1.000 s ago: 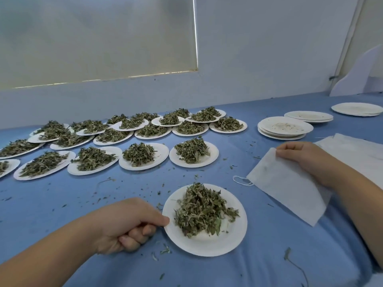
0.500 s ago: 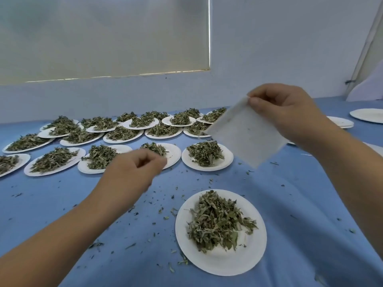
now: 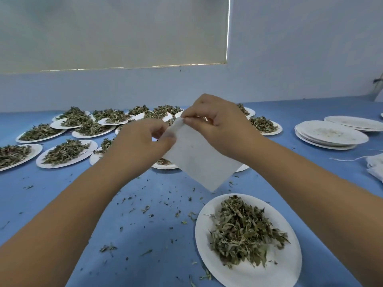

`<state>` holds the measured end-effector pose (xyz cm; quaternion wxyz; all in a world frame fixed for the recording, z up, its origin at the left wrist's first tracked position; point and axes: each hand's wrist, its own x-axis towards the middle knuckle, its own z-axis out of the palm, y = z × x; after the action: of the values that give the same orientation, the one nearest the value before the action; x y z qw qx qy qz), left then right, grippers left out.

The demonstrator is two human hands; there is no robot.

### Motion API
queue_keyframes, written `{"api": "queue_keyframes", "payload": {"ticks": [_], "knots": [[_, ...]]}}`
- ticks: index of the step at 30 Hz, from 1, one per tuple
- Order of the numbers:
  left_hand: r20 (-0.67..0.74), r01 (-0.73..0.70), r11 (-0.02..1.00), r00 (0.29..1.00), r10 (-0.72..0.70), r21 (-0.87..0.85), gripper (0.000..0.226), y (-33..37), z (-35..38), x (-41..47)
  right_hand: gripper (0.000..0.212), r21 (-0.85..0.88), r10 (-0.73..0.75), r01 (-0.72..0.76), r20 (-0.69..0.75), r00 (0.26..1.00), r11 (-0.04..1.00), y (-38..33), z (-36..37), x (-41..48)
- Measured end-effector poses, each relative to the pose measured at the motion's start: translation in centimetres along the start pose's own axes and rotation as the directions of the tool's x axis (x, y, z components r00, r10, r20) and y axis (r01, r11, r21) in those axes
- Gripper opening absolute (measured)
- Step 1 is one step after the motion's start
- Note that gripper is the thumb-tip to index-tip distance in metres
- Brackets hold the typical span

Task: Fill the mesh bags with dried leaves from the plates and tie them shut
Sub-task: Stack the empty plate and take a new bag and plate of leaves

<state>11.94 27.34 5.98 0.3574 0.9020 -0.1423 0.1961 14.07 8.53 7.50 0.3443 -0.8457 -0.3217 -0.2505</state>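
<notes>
A white mesh bag (image 3: 199, 160) hangs in the air above the blue table. My right hand (image 3: 219, 127) pinches its top edge from the right, and my left hand (image 3: 143, 141) pinches the same edge from the left. Below the bag, at the near right, a white paper plate (image 3: 244, 270) carries a heap of dried leaves (image 3: 242, 230). The bag's mouth is hidden behind my fingers.
Several more plates of dried leaves (image 3: 64, 152) fill the far left and middle of the table. Stacked emptied plates (image 3: 329, 134) sit at the far right, with a pile of white bags (image 3: 376, 165) at the right edge. Leaf crumbs litter the blue cloth (image 3: 145, 220).
My right hand lifted the bag off the table and brought it to the middle. My left hand left the near plate's rim, rose, and took hold of the bag's top edge.
</notes>
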Motion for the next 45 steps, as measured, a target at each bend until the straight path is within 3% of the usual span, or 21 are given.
{"api": "queue_keyframes", "payload": {"ticks": [6,9,11,16,19,21,24,27,31,37,42,45], "knots": [[-0.154,-0.001,0.985,0.988,-0.026,-0.17,0.01,-0.7,1.6,0.4,0.015,0.045,-0.004,0.003,0.016,1.0,0.999,2.0,0.6,-1.6],[-0.111,-0.105,0.994,0.989,0.102,-0.027,0.012,-0.9,2.8,-0.4,0.018,0.13,0.001,0.0,-0.005,1.0,0.992,3.1,0.5,-2.8],[-0.086,-0.137,0.99,0.987,0.138,0.02,0.012,-1.0,3.2,-0.9,0.021,0.209,0.061,-0.058,-0.01,0.998,0.976,3.7,0.5,-3.6],[-0.138,-0.039,0.998,0.99,0.031,-0.056,0.016,-0.4,4.1,-1.6,0.017,0.415,0.311,-0.308,0.062,0.948,0.856,4.7,1.6,-5.4],[-0.15,-0.018,0.997,0.989,0.007,-0.073,0.02,-0.2,4.5,-1.7,0.014,0.521,0.347,-0.364,0.134,0.928,0.772,5.4,1.6,-6.0],[-0.184,-0.059,0.998,0.981,0.055,-0.013,0.022,0.0,4.8,-2.1,0.02,0.576,0.318,-0.338,0.139,0.938,0.745,5.7,1.4,-6.3],[-0.251,-0.203,0.941,0.929,0.273,0.27,0.027,0.7,4.8,-2.6,0.029,0.652,0.285,-0.313,0.152,0.946,0.69,5.7,1.4,-6.7],[-0.194,-0.288,0.882,0.905,0.378,0.373,0.032,0.9,4.6,-2.7,0.03,0.646,0.273,-0.33,0.191,0.943,0.688,5.7,1.4,-6.9],[-0.056,-0.312,0.893,0.936,0.347,0.325,0.025,0.8,4.6,-3.0,0.024,0.604,0.295,-0.367,0.219,0.93,0.708,5.7,1.0,-7.0],[-0.043,-0.295,0.913,0.947,0.32,0.283,0.02,0.7,4.9,-2.9,0.028,0.564,0.216,-0.341,0.278,0.936,0.752,5.0,0.4,-7.6],[0.089,-0.364,0.905,0.931,0.353,0.221,0.033,0.6,5.5,-3.4,0.005,0.489,0.211,-0.292,0.214,0.954,0.822,4.5,0.8,-7.5],[0.053,-0.328,0.927,0.945,0.324,0.18,0.022,0.6,5.7,-3.4,0.01,0.432,0.221,-0.289,0.201,0.954,0.855,4.5,0.9,-7.5]]}}
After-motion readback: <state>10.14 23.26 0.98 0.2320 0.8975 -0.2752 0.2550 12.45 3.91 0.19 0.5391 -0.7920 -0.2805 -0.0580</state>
